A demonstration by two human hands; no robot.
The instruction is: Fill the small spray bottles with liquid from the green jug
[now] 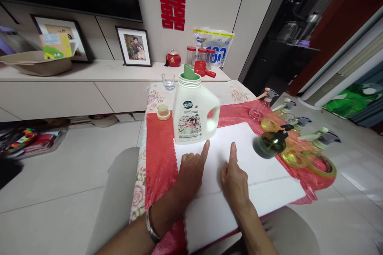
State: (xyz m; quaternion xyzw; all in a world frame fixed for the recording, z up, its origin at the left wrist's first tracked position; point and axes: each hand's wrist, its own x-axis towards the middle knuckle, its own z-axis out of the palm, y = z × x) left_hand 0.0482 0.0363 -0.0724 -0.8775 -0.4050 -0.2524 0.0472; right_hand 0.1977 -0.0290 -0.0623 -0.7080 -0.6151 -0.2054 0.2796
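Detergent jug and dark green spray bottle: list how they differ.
The detergent jug is opaque white with a label; the dark green spray bottle is see-through. The jug is tall, with a side handle; the spray bottle is low and round. The jug's mouth is uncapped and holds a green funnel; the spray bottle carries a black trigger head. Both stand on the cloth-covered table.

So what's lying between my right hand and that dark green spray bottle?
Nothing but bare white sheet. In the head view, the right hand rests on it, and the dark green spray bottle stands by its right edge.
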